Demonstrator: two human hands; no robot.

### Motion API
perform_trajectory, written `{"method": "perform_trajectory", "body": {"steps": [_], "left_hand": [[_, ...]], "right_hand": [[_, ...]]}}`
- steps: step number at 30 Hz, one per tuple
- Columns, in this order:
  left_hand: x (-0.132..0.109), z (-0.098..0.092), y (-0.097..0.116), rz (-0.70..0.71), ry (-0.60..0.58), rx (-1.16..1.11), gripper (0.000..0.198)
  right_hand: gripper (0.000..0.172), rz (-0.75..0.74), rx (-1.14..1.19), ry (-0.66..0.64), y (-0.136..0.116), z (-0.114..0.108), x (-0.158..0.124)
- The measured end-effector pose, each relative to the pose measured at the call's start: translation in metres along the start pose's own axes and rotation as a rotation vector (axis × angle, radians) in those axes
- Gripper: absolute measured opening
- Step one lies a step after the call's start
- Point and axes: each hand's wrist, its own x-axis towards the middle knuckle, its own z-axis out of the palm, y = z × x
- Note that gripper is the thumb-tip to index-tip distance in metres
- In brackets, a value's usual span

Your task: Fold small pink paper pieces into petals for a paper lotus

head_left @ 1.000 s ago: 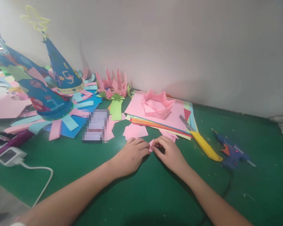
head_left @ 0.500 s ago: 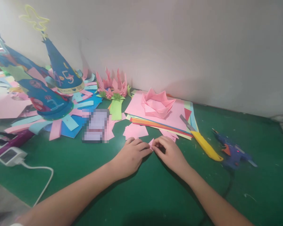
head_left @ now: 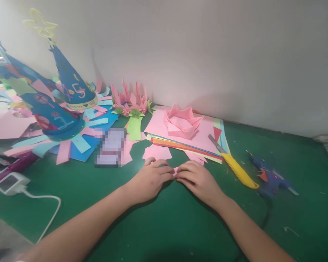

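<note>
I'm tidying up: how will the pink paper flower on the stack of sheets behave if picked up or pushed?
The pink paper flower is probably very light, being folded paper. Its thin, creased points would likely bend if pinched hard. Pushed, it may slide rather than roll, since it sits wide and low on the stack of sheets.

Counter [head_left: 153, 233] is green, kinda messy, with a few pale bits [head_left: 292, 230] on the right. Sitting right on it: a stack of coloured paper [head_left: 156, 125], loose pink pieces [head_left: 157, 152] in front, a blue glue gun [head_left: 272, 181], a yellow cutter [head_left: 240, 171] overlapping the stack's corner, and a white block [head_left: 12, 183] with a cord [head_left: 59, 205] way over left.
</note>
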Motion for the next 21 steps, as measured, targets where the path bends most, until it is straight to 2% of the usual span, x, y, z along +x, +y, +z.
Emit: {"method": "perform_trajectory", "body": {"steps": [4, 11, 14, 21], "left_hand": [[0.002, 0.001, 0.001, -0.017, 0.032, -0.009, 0.027], [0.007, 0.009, 0.001, -0.032, 0.109, -0.008, 0.013], [0.011, 0.017, -0.002, -0.04, 0.18, -0.02, 0.022], [0.016, 0.025, 0.0, -0.07, 0.272, 0.063, 0.02]], "right_hand": [[0.015, -0.036, -0.079, 0.004, -0.001, -0.001, 0.002], [0.018, -0.066, -0.012, -0.034, 0.005, -0.001, -0.001], [0.02, -0.066, -0.027, -0.024, 0.007, -0.001, -0.001], [0.019, -0.035, -0.118, -0.007, 0.0, 0.004, 0.004]]}}
